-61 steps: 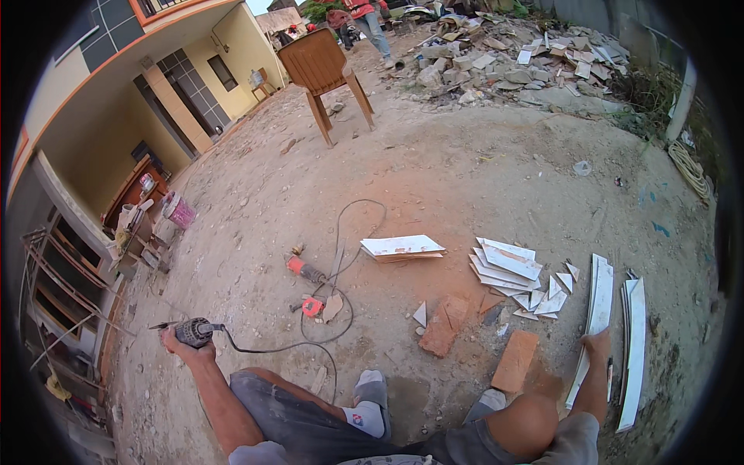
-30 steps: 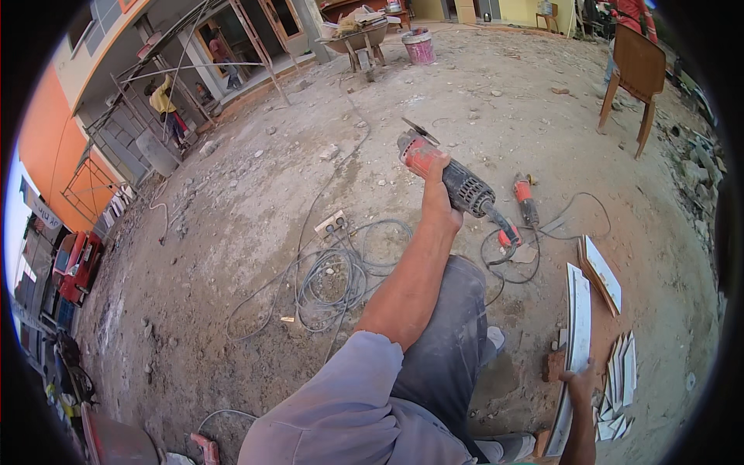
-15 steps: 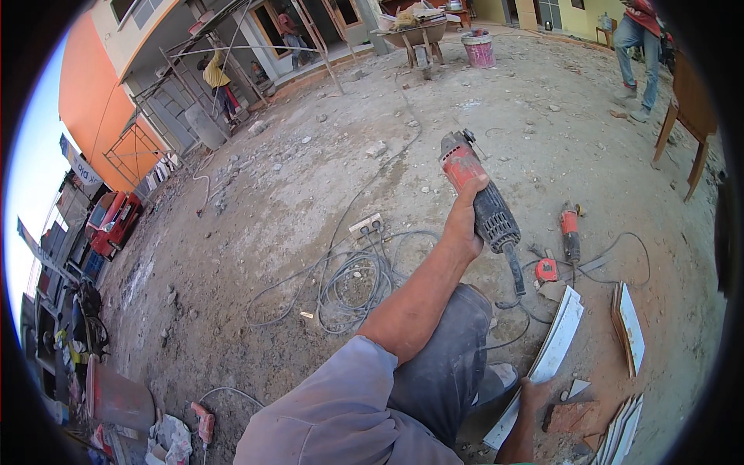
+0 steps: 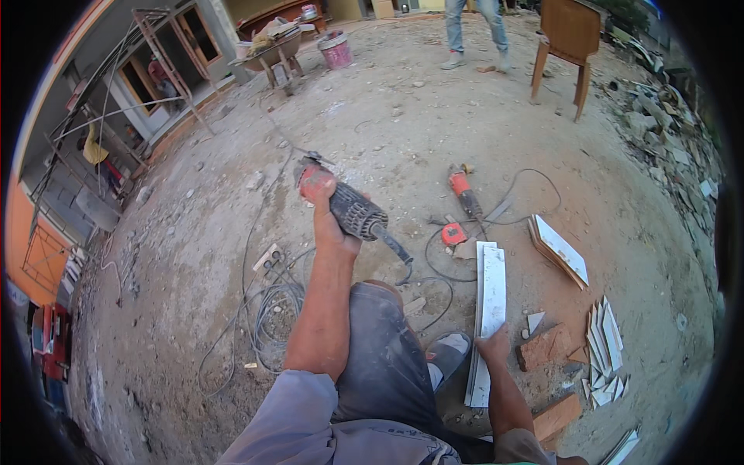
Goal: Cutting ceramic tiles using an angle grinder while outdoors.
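Note:
My left hand (image 4: 335,225) is wrapped round the body of a red and black angle grinder (image 4: 360,215), lifted above the ground with its head up and to the left. Its dark cord hangs from the rear end. Beside my right foot, my right hand (image 4: 494,346) grips the edge of long white tile strips (image 4: 491,291), one overlapping another. Beyond them lie a red tape measure (image 4: 453,234) and a second, smaller red angle grinder (image 4: 463,190). A short stack of tile pieces (image 4: 562,249) lies right of the strips, near a broken brick (image 4: 545,346).
Coiled grey cable (image 4: 271,310) and a socket strip (image 4: 265,256) lie to my left. Broken tile slivers (image 4: 604,337) and another brick (image 4: 558,416) are at right. Farther off are a wheelbarrow (image 4: 271,53), a pink bucket (image 4: 335,53), a wooden chair (image 4: 570,35), a standing person (image 4: 477,31) and scaffolding (image 4: 101,116).
The view has swung to the right, so the scene shifts left. The grinder has tilted, its head now pointing more to the left. My right hand still grips the tile strips.

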Action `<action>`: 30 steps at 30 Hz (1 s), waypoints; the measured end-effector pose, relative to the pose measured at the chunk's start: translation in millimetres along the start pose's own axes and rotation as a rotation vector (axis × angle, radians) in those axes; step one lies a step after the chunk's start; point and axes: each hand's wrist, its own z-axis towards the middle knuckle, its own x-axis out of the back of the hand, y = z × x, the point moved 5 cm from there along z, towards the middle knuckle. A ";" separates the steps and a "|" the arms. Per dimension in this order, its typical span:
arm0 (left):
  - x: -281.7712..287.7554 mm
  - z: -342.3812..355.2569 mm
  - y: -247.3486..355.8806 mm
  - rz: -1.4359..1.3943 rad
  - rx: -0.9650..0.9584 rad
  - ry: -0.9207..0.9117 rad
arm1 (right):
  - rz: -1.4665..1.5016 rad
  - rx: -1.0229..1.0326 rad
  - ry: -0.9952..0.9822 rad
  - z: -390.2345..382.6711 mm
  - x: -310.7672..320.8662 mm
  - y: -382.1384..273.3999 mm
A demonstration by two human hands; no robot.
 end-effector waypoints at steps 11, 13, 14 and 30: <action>-23.6 -10.5 -17.8 0.071 0.057 0.005 | 0.074 -0.027 -0.009 -21.1 115.8 42.1; -23.9 -16.1 -30.7 0.086 0.105 0.030 | 0.041 -0.028 0.054 -28.3 132.2 80.0; -28.2 -17.6 -34.1 0.077 0.102 0.014 | 0.041 -0.068 0.043 -39.5 136.2 101.6; -88.9 -52.5 -63.8 0.059 0.191 -0.138 | -0.124 -0.096 -0.066 -77.2 148.2 243.1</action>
